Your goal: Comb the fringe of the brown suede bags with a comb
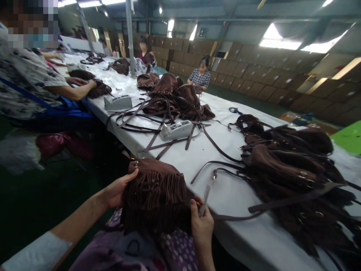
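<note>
- My left hand (120, 192): gripping the left edge of a brown fringed bag (158, 182), thumb on top just below a metal ring, fingers tucked behind.
- My right hand (202, 220): closed on a pale narrow item (207, 195), pinched between thumb and fingers, its free end pointing up; too blurred to identify. Whether this hand also touches the bag, cannot tell.
- Fringed bag: between my two hands, over my lap, fringe hanging toward me; purple dotted cloth (182, 246) shows beneath it.
- White surface (239, 233): starts just beyond my hands and runs ahead and to the right.
- Right of my right hand: a heap of brown bags (284, 165), straps trailing back toward me.
- Ahead of both hands: nearer grey tape dispenser (176, 130), loose straps around it; behind it, a second brown pile (169, 88).
- Beyond my left hand: farther tape dispenser (117, 102); past it, a co-worker's hands (91, 84) on a dark bag (98, 90).
- Far beyond my hands: a person in a checked shirt (199, 77), stacked cartons (254, 73) behind.
</note>
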Demonstrator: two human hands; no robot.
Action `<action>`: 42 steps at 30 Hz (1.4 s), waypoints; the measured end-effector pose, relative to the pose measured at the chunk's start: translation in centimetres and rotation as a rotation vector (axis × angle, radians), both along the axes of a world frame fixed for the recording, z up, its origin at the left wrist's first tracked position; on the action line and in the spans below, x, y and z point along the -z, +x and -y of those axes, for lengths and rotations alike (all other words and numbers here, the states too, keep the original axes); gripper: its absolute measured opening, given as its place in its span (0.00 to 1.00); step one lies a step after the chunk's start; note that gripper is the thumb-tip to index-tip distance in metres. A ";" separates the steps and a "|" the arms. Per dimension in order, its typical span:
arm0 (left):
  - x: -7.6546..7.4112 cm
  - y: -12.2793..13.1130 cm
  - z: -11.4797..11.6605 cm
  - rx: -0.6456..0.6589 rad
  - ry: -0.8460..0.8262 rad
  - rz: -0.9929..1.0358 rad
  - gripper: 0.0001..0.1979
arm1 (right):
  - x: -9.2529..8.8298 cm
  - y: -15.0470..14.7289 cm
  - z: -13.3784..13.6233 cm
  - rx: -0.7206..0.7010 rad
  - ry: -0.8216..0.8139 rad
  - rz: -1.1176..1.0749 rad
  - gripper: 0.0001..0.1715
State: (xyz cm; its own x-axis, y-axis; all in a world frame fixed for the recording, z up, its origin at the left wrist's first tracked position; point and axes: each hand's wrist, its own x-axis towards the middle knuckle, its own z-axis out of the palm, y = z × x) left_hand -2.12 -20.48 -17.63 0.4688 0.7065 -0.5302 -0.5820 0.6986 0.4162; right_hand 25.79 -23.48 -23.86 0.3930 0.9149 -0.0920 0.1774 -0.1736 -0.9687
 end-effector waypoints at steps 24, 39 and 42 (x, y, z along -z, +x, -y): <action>0.6 4.7 1.4 0.068 0.547 -0.561 0.33 | -6.3 -2.5 1.5 -0.168 0.450 0.310 0.12; -0.1 2.9 1.1 0.161 0.287 -0.052 0.23 | -2.7 0.6 4.1 -0.680 0.540 0.566 0.18; 0.1 2.7 0.7 0.166 0.287 -0.038 0.22 | -3.0 1.3 5.3 -0.539 0.460 0.405 0.24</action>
State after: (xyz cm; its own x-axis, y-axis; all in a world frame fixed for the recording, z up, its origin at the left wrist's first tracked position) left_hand 0.57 -21.20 -17.73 0.5740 0.7450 -0.3397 -0.4501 0.6337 0.6291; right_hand 27.13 -28.80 -20.89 -0.1899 0.8992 0.3941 0.4749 0.4354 -0.7648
